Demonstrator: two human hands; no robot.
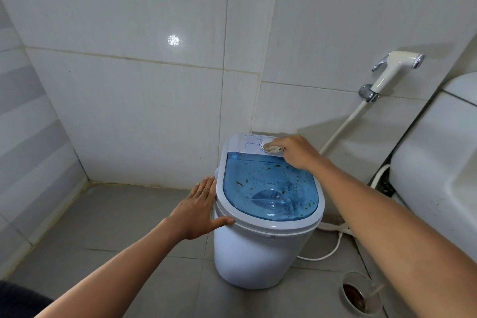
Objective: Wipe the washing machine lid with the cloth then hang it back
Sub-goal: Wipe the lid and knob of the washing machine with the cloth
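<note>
Wiping is the step in hand. A small white washer (260, 253) stands on the grey floor (103, 214) near the tiled corner. Its lid (268, 188) is see-through blue, and it has green bits and dark spots all over it. The right hand (296, 151) is at the lid's 12 o'clock edge, up on the white panel with the dial (264, 146). Its grip is closed on the cloth (274, 148), a small tan wad that pokes out by the fingers and presses on the dial. The left hand (198, 210) is at 9 o'clock of the washer. Its grip is loose and flat, holding nothing, with the thumb under the rim and the fingers up along the side, most likely to keep the washer from sliding. The blue part looks not cleaned yet, so the job seems just begun. Next the cloth should come down from 12 o'clock toward 6 o'clock, pushing the bits off the lid. Then it must be hung back, but no hook or rail shows. A sprayer (395, 70) hangs on the wall at 2 o'clock.
</note>
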